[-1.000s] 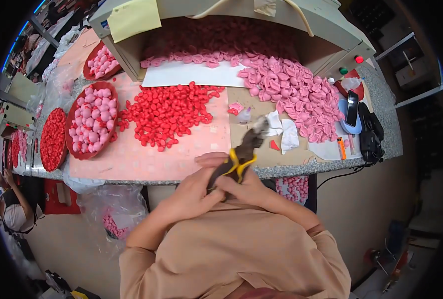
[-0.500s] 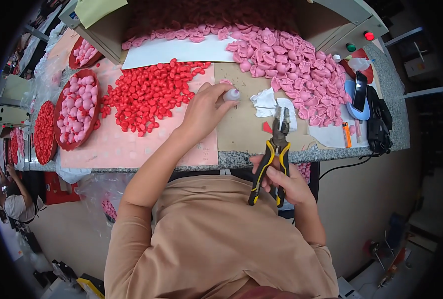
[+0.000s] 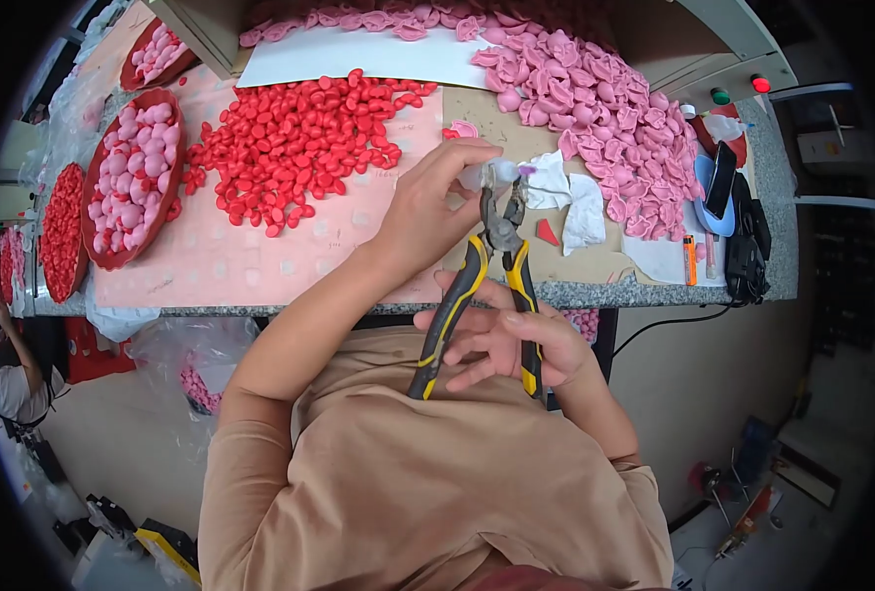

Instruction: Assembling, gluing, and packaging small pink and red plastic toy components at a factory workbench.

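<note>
My left hand (image 3: 435, 202) pinches a small translucent bottle (image 3: 497, 171) with a purplish tip, just over the tan board. In my right hand (image 3: 546, 345) is a pair of pliers (image 3: 502, 234) with black and yellow handles. The handles are spread wide, one resting by the thumb and the other by the fingers. The parted jaws meet the bottle near its tip; whether they grip it I cannot tell. Close to the pliers lie crumpled white tissue (image 3: 584, 212) and a small red scrap (image 3: 547, 231).
A heap of red bean-shaped pieces (image 3: 294, 148) lies on a pink sheet (image 3: 191, 281) at left. Pink shell-like pieces (image 3: 619, 128) pile up at back right. Red baskets (image 3: 91, 202) stand far left. A phone (image 3: 721, 182) and an orange lighter (image 3: 689, 261) lie at right.
The pliers have moved left and up, their handles and jaws opening wider, to meet the bottle. My left hand has moved slightly right with the bottle.
</note>
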`<action>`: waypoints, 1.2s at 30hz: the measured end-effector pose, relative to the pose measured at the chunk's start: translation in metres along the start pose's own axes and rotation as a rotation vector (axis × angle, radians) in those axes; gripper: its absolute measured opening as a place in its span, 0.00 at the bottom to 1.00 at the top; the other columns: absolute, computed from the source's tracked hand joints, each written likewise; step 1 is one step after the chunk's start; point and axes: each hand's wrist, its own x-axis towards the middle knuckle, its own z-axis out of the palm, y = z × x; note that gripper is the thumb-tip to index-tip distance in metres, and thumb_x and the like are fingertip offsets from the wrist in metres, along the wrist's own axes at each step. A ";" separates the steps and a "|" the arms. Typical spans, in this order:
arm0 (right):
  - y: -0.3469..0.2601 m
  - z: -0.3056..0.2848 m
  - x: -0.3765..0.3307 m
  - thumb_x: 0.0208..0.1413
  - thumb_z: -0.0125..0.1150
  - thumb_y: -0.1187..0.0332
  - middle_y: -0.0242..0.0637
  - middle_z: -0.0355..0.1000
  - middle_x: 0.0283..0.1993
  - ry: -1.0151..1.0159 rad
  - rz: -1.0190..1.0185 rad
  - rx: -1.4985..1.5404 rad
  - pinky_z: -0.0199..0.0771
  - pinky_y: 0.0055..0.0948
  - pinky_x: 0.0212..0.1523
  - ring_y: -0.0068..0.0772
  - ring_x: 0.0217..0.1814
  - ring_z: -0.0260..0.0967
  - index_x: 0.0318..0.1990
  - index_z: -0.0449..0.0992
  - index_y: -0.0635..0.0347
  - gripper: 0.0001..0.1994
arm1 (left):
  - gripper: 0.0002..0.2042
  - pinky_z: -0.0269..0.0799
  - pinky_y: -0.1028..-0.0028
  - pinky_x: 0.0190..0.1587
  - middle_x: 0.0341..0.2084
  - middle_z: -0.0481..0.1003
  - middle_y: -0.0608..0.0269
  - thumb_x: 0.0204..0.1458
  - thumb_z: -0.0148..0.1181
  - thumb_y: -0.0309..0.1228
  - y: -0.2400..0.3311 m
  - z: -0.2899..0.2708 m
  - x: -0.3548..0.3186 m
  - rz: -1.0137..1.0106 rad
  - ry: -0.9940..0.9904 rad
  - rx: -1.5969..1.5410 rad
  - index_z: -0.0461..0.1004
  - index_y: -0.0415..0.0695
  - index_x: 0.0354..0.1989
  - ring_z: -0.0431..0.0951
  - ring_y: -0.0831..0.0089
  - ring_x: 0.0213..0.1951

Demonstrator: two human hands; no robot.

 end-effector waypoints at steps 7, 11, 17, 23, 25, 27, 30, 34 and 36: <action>0.009 0.010 0.013 0.49 0.55 0.58 0.55 0.50 0.65 0.000 -0.185 0.044 0.46 0.54 0.65 0.50 0.68 0.48 0.65 0.49 0.58 0.36 | 0.24 0.71 0.75 0.38 0.40 0.69 0.54 0.38 0.60 0.14 -0.014 0.009 -0.010 0.040 -0.019 -0.037 0.63 0.41 0.46 0.74 0.65 0.37; 0.007 0.020 0.021 0.49 0.52 0.63 0.53 0.51 0.65 -0.100 -0.137 0.228 0.47 0.52 0.64 0.51 0.68 0.47 0.65 0.48 0.51 0.34 | 0.20 0.71 0.72 0.41 0.43 0.67 0.53 0.45 0.53 0.14 -0.046 0.004 -0.019 0.049 0.065 -0.148 0.60 0.39 0.47 0.72 0.67 0.37; 0.003 0.025 0.026 0.50 0.44 0.72 0.43 0.58 0.60 -0.356 -0.155 0.426 0.51 0.50 0.62 0.41 0.64 0.54 0.62 0.52 0.50 0.28 | 0.16 0.66 0.77 0.35 0.39 0.66 0.58 0.50 0.55 0.19 -0.022 0.024 -0.006 -0.011 0.200 -0.495 0.56 0.41 0.44 0.66 0.77 0.34; -0.002 0.019 0.026 0.50 0.43 0.73 0.46 0.57 0.61 -0.315 -0.208 0.348 0.54 0.45 0.62 0.43 0.63 0.55 0.60 0.54 0.55 0.26 | 0.10 0.68 0.79 0.40 0.34 0.65 0.64 0.52 0.53 0.19 -0.012 0.015 -0.001 -0.351 0.010 -0.188 0.61 0.41 0.40 0.67 0.78 0.33; 0.001 0.020 0.028 0.50 0.43 0.73 0.46 0.57 0.61 -0.295 -0.205 0.379 0.55 0.45 0.61 0.43 0.63 0.56 0.59 0.54 0.56 0.25 | 0.04 0.69 0.81 0.44 0.30 0.65 0.66 0.53 0.52 0.20 -0.019 0.019 0.005 -0.418 -0.061 -0.170 0.66 0.41 0.35 0.67 0.80 0.32; 0.001 0.022 0.028 0.51 0.42 0.72 0.45 0.59 0.59 -0.268 -0.180 0.452 0.57 0.44 0.59 0.44 0.60 0.58 0.58 0.56 0.55 0.23 | 0.03 0.68 0.81 0.40 0.27 0.64 0.68 0.53 0.53 0.22 -0.017 0.024 0.010 -0.378 0.019 -0.210 0.66 0.40 0.33 0.65 0.80 0.30; -0.005 0.026 0.023 0.52 0.41 0.71 0.45 0.62 0.56 -0.220 -0.161 0.407 0.59 0.44 0.58 0.44 0.57 0.61 0.56 0.57 0.55 0.22 | 0.06 0.65 0.81 0.31 0.22 0.64 0.71 0.53 0.56 0.25 -0.009 0.028 0.016 -0.304 0.184 -0.290 0.66 0.40 0.28 0.61 0.80 0.25; -0.008 0.026 0.019 0.53 0.40 0.70 0.45 0.64 0.53 -0.189 -0.155 0.379 0.62 0.44 0.56 0.43 0.56 0.63 0.55 0.58 0.54 0.20 | 0.10 0.58 0.76 0.24 0.15 0.62 0.69 0.52 0.59 0.30 -0.002 0.021 0.019 -0.434 0.018 0.081 0.66 0.40 0.25 0.59 0.78 0.22; -0.013 0.025 0.016 0.53 0.40 0.70 0.45 0.65 0.52 -0.174 -0.122 0.309 0.63 0.44 0.55 0.43 0.55 0.64 0.54 0.59 0.55 0.19 | 0.12 0.58 0.74 0.24 0.14 0.61 0.68 0.51 0.60 0.31 -0.005 0.018 0.021 -0.440 0.044 0.002 0.65 0.40 0.23 0.59 0.77 0.21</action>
